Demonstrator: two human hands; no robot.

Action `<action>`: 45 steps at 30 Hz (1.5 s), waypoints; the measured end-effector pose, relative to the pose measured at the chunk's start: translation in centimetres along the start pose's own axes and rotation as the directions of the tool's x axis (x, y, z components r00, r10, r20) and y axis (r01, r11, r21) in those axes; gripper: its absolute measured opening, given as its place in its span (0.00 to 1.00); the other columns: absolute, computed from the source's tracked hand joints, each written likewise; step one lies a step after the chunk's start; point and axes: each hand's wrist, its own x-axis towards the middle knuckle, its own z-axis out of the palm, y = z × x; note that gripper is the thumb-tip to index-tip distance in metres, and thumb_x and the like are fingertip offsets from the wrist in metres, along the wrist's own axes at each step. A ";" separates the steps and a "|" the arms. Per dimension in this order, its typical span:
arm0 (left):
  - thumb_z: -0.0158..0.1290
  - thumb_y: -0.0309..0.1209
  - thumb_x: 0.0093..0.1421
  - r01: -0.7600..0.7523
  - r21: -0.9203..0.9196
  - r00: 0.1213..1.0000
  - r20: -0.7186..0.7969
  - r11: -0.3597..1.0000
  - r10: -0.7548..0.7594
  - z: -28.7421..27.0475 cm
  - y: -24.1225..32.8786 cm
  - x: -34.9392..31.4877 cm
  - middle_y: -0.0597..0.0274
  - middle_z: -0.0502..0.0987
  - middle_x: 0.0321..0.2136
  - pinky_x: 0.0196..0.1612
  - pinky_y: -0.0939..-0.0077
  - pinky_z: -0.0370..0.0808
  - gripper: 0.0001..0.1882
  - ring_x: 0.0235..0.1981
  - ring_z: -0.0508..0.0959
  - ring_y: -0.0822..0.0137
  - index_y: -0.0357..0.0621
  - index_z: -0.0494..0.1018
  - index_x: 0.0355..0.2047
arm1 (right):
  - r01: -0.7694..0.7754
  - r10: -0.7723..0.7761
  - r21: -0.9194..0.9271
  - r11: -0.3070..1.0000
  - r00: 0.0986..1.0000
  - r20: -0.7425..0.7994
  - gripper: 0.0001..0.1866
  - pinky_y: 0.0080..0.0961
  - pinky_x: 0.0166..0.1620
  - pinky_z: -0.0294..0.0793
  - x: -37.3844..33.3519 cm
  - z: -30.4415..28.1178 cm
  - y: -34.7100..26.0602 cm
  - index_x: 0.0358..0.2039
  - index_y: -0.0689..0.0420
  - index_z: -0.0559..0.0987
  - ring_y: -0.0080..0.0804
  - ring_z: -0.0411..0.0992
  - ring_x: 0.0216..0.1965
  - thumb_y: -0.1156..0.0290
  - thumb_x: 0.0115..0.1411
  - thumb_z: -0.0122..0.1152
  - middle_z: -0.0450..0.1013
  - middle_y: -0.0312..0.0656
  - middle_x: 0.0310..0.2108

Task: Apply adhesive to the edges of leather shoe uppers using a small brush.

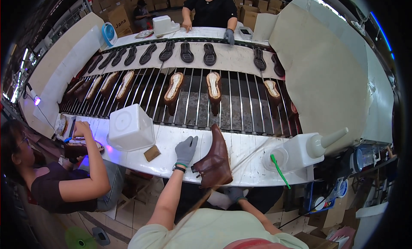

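Brown leather ankle boot (216, 156) at near edge of white tabletop (246, 148), right of grey-gloved left hand (186, 150), loosely extended, empty; impossible to tell grip of grey-gloved right hand (234, 193).

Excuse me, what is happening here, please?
The near worker has a gloved left hand beside a brown boot on a white table, not gripping it. The right hand is low, near the lap; its grip is unclear. At left, a co-worker handles another shoe. Beyond are more boots and black soles.
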 end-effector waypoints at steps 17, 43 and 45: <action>0.50 0.46 0.63 0.022 -0.038 1.000 0.017 0.999 -0.022 0.6 0.0 0.1 0.51 0.71 0.14 0.22 0.55 0.65 0.20 0.19 0.74 0.48 0.47 0.68 0.20 | 0.003 -0.002 0.017 1.000 0.998 -0.058 0.19 0.43 0.44 0.72 0.1 -0.9 -0.2 0.39 0.53 0.82 0.51 0.75 0.41 0.54 0.54 0.56 0.77 0.53 0.39; 0.36 0.45 0.71 0.154 -0.942 0.983 0.177 0.298 0.052 -12.4 15.9 11.4 0.58 0.79 0.28 0.21 0.87 0.69 0.35 0.16 0.71 0.78 0.31 0.43 0.67 | 0.015 -0.016 -0.023 1.000 0.997 -0.072 0.17 0.48 0.39 0.74 -0.1 0.7 2.1 0.33 0.48 0.83 0.53 0.76 0.34 0.51 0.57 0.54 0.78 0.51 0.32; 0.38 0.44 0.71 0.040 -0.930 0.994 0.074 0.365 0.081 -11.6 15.3 11.7 0.58 0.79 0.28 0.21 0.86 0.70 0.36 0.17 0.71 0.79 0.32 0.37 0.68 | 0.065 -0.066 -0.011 0.998 0.995 -0.081 0.17 0.48 0.39 0.74 0.8 0.8 3.0 0.32 0.48 0.83 0.53 0.76 0.33 0.51 0.57 0.54 0.78 0.51 0.32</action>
